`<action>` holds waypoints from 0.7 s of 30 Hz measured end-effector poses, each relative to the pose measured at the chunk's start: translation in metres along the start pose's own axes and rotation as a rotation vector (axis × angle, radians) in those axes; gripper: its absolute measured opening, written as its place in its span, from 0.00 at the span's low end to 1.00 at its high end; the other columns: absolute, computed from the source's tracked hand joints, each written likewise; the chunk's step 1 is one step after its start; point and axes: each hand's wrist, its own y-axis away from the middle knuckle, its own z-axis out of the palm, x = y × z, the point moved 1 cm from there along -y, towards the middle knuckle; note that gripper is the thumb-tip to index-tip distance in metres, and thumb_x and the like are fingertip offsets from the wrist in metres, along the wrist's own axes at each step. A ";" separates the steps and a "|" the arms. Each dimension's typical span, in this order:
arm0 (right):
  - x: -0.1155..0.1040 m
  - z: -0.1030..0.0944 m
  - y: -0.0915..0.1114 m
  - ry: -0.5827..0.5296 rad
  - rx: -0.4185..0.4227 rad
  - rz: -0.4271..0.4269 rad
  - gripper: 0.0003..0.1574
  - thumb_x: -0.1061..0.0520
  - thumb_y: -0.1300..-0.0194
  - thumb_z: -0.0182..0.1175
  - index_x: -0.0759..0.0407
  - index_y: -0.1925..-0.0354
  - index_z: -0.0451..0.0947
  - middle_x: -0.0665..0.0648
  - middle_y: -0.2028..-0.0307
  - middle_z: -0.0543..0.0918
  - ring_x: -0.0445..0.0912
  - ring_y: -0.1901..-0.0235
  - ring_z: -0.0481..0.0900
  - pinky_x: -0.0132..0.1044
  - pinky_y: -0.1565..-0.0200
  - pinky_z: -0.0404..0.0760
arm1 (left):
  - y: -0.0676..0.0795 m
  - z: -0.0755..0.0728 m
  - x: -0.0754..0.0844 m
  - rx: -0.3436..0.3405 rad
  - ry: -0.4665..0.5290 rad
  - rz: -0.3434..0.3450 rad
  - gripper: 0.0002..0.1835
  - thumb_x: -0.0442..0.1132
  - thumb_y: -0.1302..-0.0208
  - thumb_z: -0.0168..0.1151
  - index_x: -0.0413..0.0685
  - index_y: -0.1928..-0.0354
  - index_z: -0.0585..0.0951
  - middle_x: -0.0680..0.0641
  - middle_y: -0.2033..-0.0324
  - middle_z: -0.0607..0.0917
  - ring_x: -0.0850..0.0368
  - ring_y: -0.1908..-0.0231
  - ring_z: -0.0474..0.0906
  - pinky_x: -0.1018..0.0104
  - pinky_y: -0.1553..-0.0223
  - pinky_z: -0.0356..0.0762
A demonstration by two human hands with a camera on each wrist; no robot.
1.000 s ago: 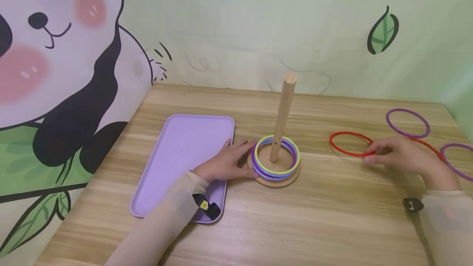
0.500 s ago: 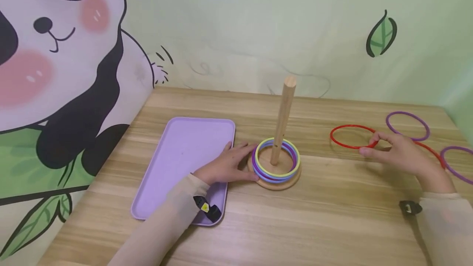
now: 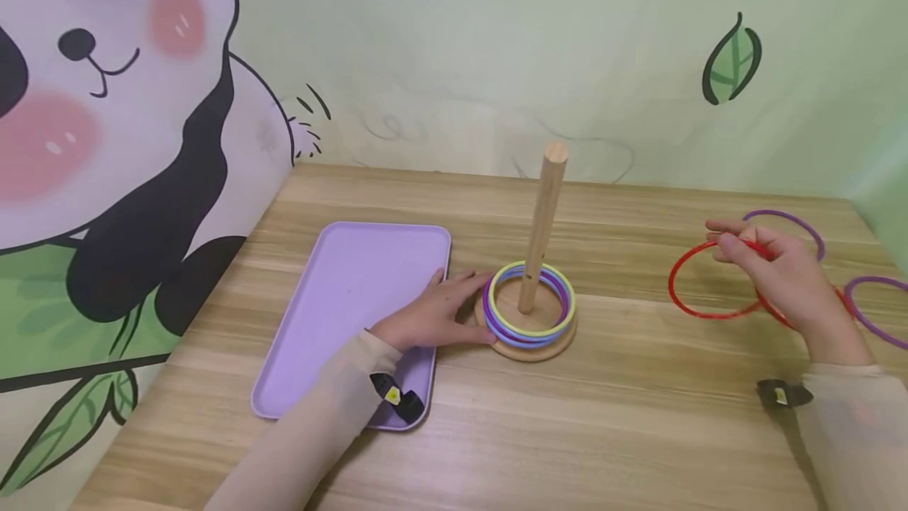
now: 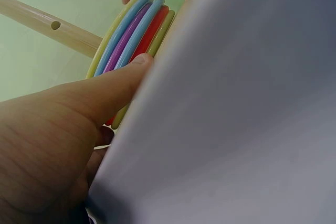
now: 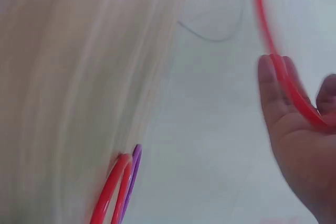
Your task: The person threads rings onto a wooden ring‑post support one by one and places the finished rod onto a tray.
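A wooden peg [image 3: 545, 219] stands on a round base [image 3: 534, 353], circled by a stack of coloured rings with a yellow ring [image 3: 535, 333] on top. My left hand [image 3: 443, 314] lies along the left side of this stack, fingers spread and thumb extended. The left wrist view shows the thumb [image 4: 121, 80] touching the stack's side, where blue, purple and red rings show below the yellow one. At the right, my right hand [image 3: 787, 270] pinches a red ring [image 3: 712, 316] above the table. In the right wrist view this red ring [image 5: 270, 40] is blurred, crossing the fingers.
A purple tray [image 3: 355, 274] lies left of the peg, partly beneath my left forearm. Beyond the right hand lies a purple ring [image 3: 801, 221], and another purple ring [image 3: 880, 281] is at the right edge. A second red ring [image 5: 111, 187] lies there, largely hidden by the hand.
The right hand has lifted the red ring off the table, raising and tilting it and shifting it slightly right. The left hand and the stack have stayed put.
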 end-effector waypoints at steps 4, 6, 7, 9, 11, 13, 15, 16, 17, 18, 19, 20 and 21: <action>-0.001 0.004 -0.001 0.010 -0.062 -0.011 0.21 0.50 0.18 0.57 0.66 0.64 0.74 0.27 0.50 0.80 0.27 0.51 0.75 0.23 0.57 0.73 | 0.000 -0.001 0.000 -0.001 -0.002 0.007 0.51 0.55 0.37 0.76 0.45 0.18 0.62 0.42 0.23 0.69 0.38 0.19 0.50 0.31 0.23 0.28; 0.000 0.005 0.000 0.025 -0.078 -0.017 0.18 0.50 0.17 0.55 0.62 0.62 0.75 0.30 0.52 0.79 0.30 0.52 0.72 0.28 0.59 0.70 | -0.001 -0.001 0.000 -0.002 -0.003 0.010 0.51 0.55 0.37 0.76 0.46 0.18 0.62 0.43 0.23 0.69 0.38 0.19 0.50 0.31 0.22 0.28; -0.001 0.004 0.000 0.038 -0.077 -0.021 0.16 0.50 0.16 0.54 0.60 0.60 0.76 0.31 0.52 0.78 0.31 0.53 0.71 0.28 0.59 0.70 | -0.001 -0.001 0.001 0.000 -0.003 0.014 0.51 0.55 0.37 0.76 0.45 0.18 0.63 0.43 0.23 0.69 0.38 0.19 0.51 0.31 0.23 0.29; -0.002 0.002 0.002 0.064 -0.085 -0.033 0.15 0.50 0.15 0.51 0.57 0.56 0.79 0.35 0.53 0.77 0.35 0.54 0.69 0.29 0.59 0.69 | -0.001 -0.001 0.002 0.001 -0.003 0.016 0.51 0.55 0.37 0.76 0.46 0.19 0.63 0.43 0.23 0.69 0.39 0.19 0.51 0.30 0.23 0.29; -0.004 -0.002 0.004 0.111 -0.117 -0.049 0.13 0.52 0.16 0.52 0.56 0.53 0.81 0.37 0.53 0.78 0.34 0.53 0.70 0.27 0.58 0.70 | -0.001 -0.001 0.002 0.003 0.002 0.016 0.51 0.55 0.37 0.76 0.46 0.19 0.63 0.43 0.23 0.69 0.39 0.19 0.51 0.31 0.23 0.29; -0.007 -0.005 0.005 0.155 -0.147 -0.072 0.11 0.56 0.17 0.55 0.58 0.51 0.83 0.38 0.57 0.81 0.35 0.57 0.73 0.26 0.59 0.71 | -0.001 -0.002 0.003 0.004 0.002 0.016 0.51 0.56 0.37 0.76 0.46 0.19 0.63 0.43 0.23 0.69 0.39 0.19 0.51 0.31 0.22 0.29; -0.012 -0.006 0.005 0.198 -0.160 -0.112 0.09 0.59 0.20 0.58 0.61 0.53 0.85 0.43 0.68 0.79 0.37 0.67 0.72 0.29 0.67 0.71 | -0.001 -0.002 0.003 0.004 -0.001 0.015 0.51 0.56 0.37 0.76 0.46 0.19 0.63 0.43 0.23 0.69 0.38 0.19 0.50 0.31 0.22 0.29; -0.014 -0.006 0.005 0.223 -0.157 -0.116 0.09 0.59 0.20 0.59 0.60 0.54 0.85 0.45 0.72 0.76 0.38 0.71 0.70 0.31 0.71 0.69 | -0.001 -0.001 0.002 0.003 -0.002 0.013 0.51 0.56 0.37 0.76 0.46 0.18 0.63 0.43 0.23 0.69 0.38 0.19 0.50 0.31 0.22 0.29; -0.016 -0.005 0.004 0.239 -0.153 -0.122 0.09 0.59 0.20 0.59 0.60 0.55 0.84 0.47 0.74 0.74 0.39 0.74 0.67 0.34 0.74 0.67 | -0.001 -0.001 0.001 0.001 -0.004 0.011 0.51 0.56 0.37 0.76 0.46 0.18 0.63 0.43 0.23 0.69 0.38 0.19 0.50 0.31 0.22 0.28; -0.017 -0.005 0.004 0.262 -0.141 -0.122 0.09 0.58 0.19 0.58 0.61 0.54 0.84 0.48 0.75 0.75 0.37 0.75 0.67 0.33 0.74 0.67 | -0.001 -0.001 0.001 0.001 -0.006 0.010 0.51 0.55 0.37 0.76 0.46 0.18 0.62 0.43 0.23 0.69 0.38 0.19 0.50 0.31 0.22 0.28; -0.019 -0.004 0.003 0.284 -0.129 -0.121 0.10 0.57 0.18 0.57 0.61 0.52 0.83 0.49 0.75 0.76 0.34 0.75 0.67 0.33 0.75 0.66 | -0.001 -0.001 0.001 0.001 -0.007 0.009 0.51 0.56 0.37 0.76 0.46 0.18 0.62 0.43 0.23 0.69 0.38 0.19 0.50 0.31 0.22 0.28; -0.020 -0.004 0.003 0.295 -0.118 -0.116 0.11 0.56 0.17 0.55 0.61 0.51 0.82 0.52 0.74 0.79 0.32 0.74 0.68 0.32 0.74 0.67 | 0.000 -0.001 0.000 0.001 -0.008 0.008 0.51 0.56 0.37 0.76 0.46 0.18 0.62 0.43 0.23 0.69 0.38 0.19 0.50 0.31 0.22 0.29; -0.021 -0.004 0.002 0.305 -0.106 -0.103 0.12 0.55 0.17 0.55 0.61 0.50 0.81 0.55 0.69 0.83 0.28 0.71 0.71 0.29 0.71 0.70 | 0.000 0.000 0.000 0.001 -0.008 0.007 0.51 0.56 0.37 0.76 0.46 0.18 0.62 0.43 0.23 0.69 0.38 0.19 0.50 0.31 0.22 0.29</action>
